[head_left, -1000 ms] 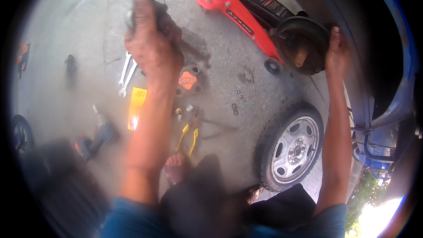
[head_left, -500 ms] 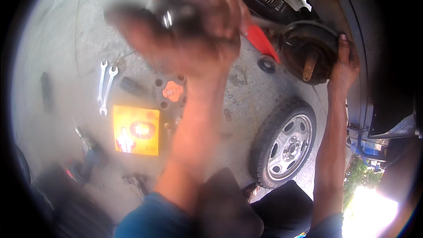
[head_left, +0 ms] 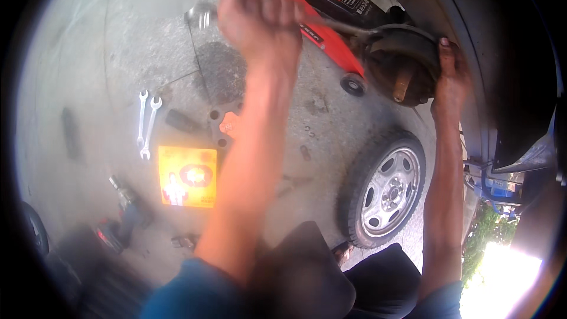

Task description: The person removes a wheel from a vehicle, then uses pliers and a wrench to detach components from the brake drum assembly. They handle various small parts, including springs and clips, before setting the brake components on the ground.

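Note:
My left hand (head_left: 260,18) is raised over the floor, fingers curled into a fist. What it grips is mostly hidden. A shiny rounded metal piece (head_left: 204,19) shows blurred just left of the fist; I cannot tell whether it is joined to what the hand holds. At the upper right, my right hand (head_left: 453,77) grasps the right edge of a dark, rusty brake drum (head_left: 381,77), thumb along its rim. A rusty stub (head_left: 403,84) sticks out of the drum's middle. A thin grey rod (head_left: 339,25) runs between the fist and the drum's top.
A red floor jack (head_left: 331,53) lies behind the drum. A wheel with its tyre (head_left: 387,189) stands near my knees. On the floor are two open-end wrenches (head_left: 150,127), a yellow box (head_left: 188,177), an orange-centred part (head_left: 229,123) and a power tool (head_left: 127,215). Vehicle bodywork (head_left: 472,71) borders the right.
My left hand has gone from a blurred, partly open palm around a dark shiny thing to a closed fist higher up. My right hand stays on the drum. The view has shifted slightly.

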{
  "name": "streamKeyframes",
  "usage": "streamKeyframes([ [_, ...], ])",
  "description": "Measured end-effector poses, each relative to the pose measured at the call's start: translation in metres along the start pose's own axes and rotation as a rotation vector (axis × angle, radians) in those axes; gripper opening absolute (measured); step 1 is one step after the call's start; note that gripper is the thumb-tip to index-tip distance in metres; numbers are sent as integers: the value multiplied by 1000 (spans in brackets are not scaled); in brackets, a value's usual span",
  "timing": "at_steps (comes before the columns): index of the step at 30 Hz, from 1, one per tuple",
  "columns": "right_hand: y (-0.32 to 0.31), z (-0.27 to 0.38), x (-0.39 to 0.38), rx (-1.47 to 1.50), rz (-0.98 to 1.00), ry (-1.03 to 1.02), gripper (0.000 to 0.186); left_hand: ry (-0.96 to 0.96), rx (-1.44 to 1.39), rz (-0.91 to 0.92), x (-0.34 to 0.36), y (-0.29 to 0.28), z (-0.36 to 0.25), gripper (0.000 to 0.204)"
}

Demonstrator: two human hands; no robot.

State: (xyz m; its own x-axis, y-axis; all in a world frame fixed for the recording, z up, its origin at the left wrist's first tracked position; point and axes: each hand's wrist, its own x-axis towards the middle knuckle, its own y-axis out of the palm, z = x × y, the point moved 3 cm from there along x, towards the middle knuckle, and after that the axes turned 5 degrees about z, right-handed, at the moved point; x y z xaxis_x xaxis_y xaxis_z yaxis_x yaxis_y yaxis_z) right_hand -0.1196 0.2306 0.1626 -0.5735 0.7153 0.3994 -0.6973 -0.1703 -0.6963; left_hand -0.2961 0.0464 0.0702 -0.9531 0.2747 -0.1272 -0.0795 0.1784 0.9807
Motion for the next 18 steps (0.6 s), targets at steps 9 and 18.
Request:
streamKeyframes([
  [9,5,21,2,174,130,35,48,-221,-124,70,100,-40,29,42],
  [18,-2,12,1,120,176,32,45,-339,-165,-169,58,-68,88,31],
])
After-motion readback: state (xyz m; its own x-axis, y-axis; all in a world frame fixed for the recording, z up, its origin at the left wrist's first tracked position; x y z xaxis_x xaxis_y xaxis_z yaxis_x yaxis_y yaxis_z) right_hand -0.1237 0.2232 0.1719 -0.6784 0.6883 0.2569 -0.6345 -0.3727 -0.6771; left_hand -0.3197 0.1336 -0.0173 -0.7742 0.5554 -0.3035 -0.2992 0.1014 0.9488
